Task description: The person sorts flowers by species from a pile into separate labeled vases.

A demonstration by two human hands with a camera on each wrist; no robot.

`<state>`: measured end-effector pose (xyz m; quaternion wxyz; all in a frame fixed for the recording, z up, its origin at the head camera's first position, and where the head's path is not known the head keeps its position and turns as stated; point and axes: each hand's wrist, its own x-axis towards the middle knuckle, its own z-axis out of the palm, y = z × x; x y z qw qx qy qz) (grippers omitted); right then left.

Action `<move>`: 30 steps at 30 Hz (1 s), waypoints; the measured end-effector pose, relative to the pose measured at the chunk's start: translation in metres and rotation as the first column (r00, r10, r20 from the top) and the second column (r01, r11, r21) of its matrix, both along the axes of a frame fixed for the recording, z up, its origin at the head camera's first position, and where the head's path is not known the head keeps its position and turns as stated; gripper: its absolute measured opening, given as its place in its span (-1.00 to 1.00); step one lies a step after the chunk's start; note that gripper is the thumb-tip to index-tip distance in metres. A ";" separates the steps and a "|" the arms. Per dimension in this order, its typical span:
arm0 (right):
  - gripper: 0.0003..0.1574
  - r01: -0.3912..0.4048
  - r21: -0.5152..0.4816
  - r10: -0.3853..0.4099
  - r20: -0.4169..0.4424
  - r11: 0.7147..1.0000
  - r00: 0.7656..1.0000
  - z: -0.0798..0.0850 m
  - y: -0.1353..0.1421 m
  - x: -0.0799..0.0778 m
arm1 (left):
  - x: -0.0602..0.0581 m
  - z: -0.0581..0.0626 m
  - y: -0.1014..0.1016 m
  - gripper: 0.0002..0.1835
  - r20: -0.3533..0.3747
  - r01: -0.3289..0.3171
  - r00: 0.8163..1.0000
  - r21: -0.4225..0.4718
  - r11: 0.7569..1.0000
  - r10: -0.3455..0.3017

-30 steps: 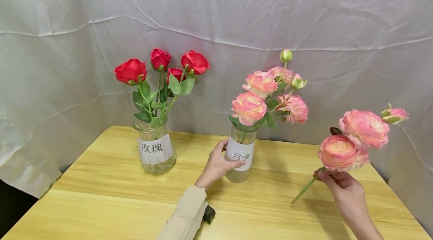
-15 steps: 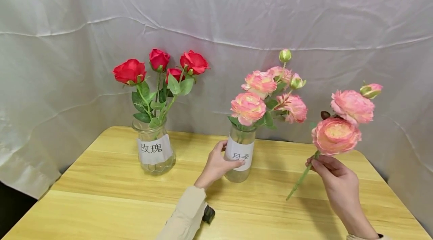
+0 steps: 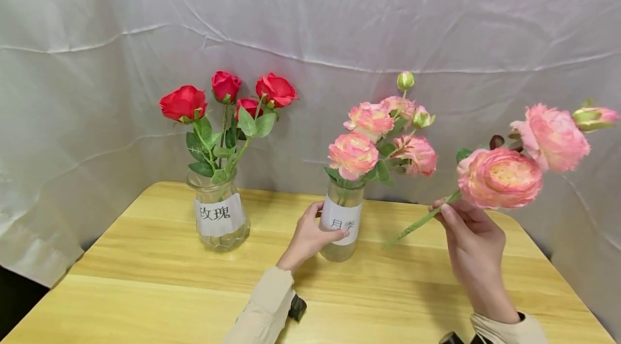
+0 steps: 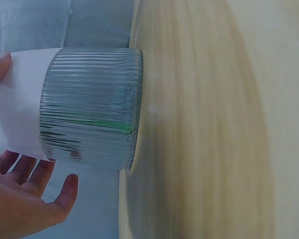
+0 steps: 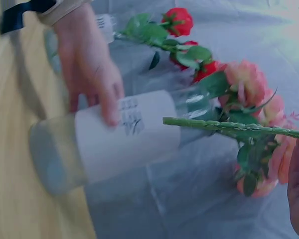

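My left hand (image 3: 310, 236) grips the ribbed glass vase (image 3: 338, 252) with a white paper label, thumb across the label's front. Pink flowers (image 3: 353, 155) and green buds rise from this vase. In the left wrist view the vase's ribbed base (image 4: 89, 104) shows a green stem end inside. My right hand (image 3: 477, 249) pinches the green stem of a pink artificial flower spray (image 3: 499, 178) in the air, right of the vase. The spray has two big blooms and a bud, leaning right. Its bare stem end (image 5: 189, 122) points toward the vase, overlapping its neck in the right wrist view.
A second glass vase (image 3: 220, 239) with a white label stands to the left, holding several red roses (image 3: 183, 102). Behind the wooden table (image 3: 160, 301) hangs a grey cloth (image 3: 301, 15). Black wrist straps (image 3: 297, 308) show at the sleeves.
My right hand has risen and shifted left, raising the pink flower spray. The spray now leans further right, its stem end higher and nearer the vase. The left hand keeps its grip.
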<state>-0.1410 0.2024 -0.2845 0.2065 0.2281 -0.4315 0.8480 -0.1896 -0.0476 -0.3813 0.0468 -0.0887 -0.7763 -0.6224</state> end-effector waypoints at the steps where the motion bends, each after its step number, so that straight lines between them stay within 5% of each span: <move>1: -0.83 0.022 0.000 -0.022 -0.010 1.000 1.000 0.002 -0.004 -0.001 | 0.000 -0.001 0.000 -0.15 -0.001 0.001 1.000 -0.001 1.000 -0.001; 10: -0.84 -0.033 -0.138 0.012 -0.151 0.990 0.988 0.017 -0.027 -0.013 | 0.001 0.000 0.000 -0.15 -0.002 -0.007 1.000 0.002 1.000 0.007; 30: -0.94 0.038 -0.139 -0.044 -0.041 0.990 0.998 0.030 -0.041 -0.019 | 0.000 0.000 -0.001 -0.16 -0.013 0.002 1.000 -0.007 1.000 -0.002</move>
